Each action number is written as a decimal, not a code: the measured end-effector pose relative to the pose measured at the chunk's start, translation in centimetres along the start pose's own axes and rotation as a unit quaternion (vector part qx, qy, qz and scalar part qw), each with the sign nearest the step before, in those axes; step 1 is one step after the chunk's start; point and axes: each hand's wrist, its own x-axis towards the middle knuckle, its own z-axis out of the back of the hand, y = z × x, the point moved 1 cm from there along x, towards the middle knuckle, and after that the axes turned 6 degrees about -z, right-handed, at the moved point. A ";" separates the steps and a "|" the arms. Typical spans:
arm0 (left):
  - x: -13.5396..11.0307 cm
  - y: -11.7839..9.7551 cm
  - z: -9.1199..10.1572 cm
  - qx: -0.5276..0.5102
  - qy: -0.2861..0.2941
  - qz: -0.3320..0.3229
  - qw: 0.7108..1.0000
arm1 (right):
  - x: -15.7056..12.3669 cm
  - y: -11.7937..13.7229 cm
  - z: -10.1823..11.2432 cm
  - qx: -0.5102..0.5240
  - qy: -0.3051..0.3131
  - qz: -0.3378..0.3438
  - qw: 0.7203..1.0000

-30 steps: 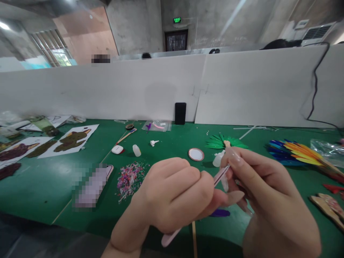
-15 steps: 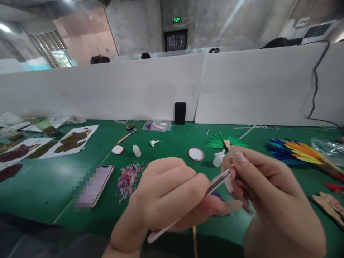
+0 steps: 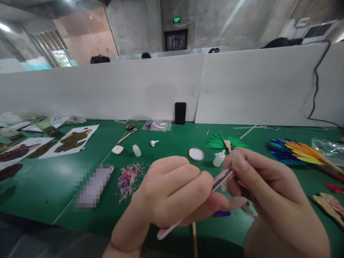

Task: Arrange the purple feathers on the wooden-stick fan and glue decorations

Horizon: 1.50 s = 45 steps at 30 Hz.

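Note:
My left hand (image 3: 174, 195) is closed round a pair of pink tweezers (image 3: 221, 178), whose handle end sticks out below the fist near the table's front edge. My right hand (image 3: 264, 193) has its fingers pinched together at the tweezers' tip; what it holds there is too small to make out. A small purple piece (image 3: 220, 213) lies on the green table (image 3: 48, 186) just under both hands. A thin wooden stick (image 3: 194, 240) lies below them.
Behind the hands are a small white bottle (image 3: 219, 158), a round white lid (image 3: 196, 154), a green feather fan (image 3: 227, 142) and a pile of coloured scraps (image 3: 130, 177). A phone (image 3: 92, 186) lies left. Coloured feathers (image 3: 298, 152) lie right. White partitions (image 3: 134, 89) back the table.
The tweezers tilted slightly in my left hand, first dropping at the handle end and then rising again. Both hands stayed close together in the same place.

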 end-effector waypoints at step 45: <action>-0.1 -1.8 -0.3 0.046 0.008 0.087 0.995 | 0.2 0.0 0.0 0.062 -0.019 0.011 0.998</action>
